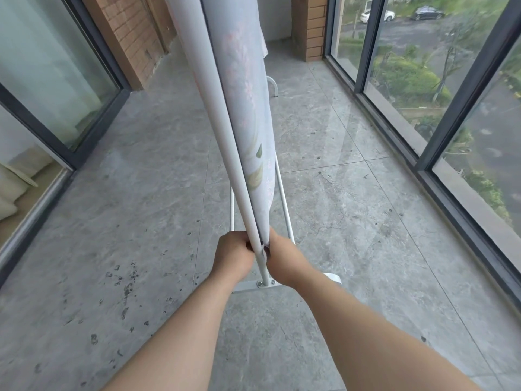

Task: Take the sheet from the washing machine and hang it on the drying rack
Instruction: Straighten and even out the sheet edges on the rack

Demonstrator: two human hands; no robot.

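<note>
A pale sheet [242, 114] with a faint floral print hangs doubled over the white drying rack [284, 204], seen edge-on from its end. Both layers drop almost to the floor. My left hand [232, 256] grips the lower edge of the left layer. Close beside it, my right hand [282, 259] grips the lower edge of the right layer. The two hands nearly touch just above the rack's white foot [253, 285]. The rack's top bar is hidden under the cloth. No washing machine is in view.
I stand on a narrow balcony with a grey tiled floor [141, 221], speckled with dark spots at the lower left. Glass sliding doors [56, 69] line the left side. Full-height windows [408, 74] line the right. A brick wall [135, 32] closes the far end.
</note>
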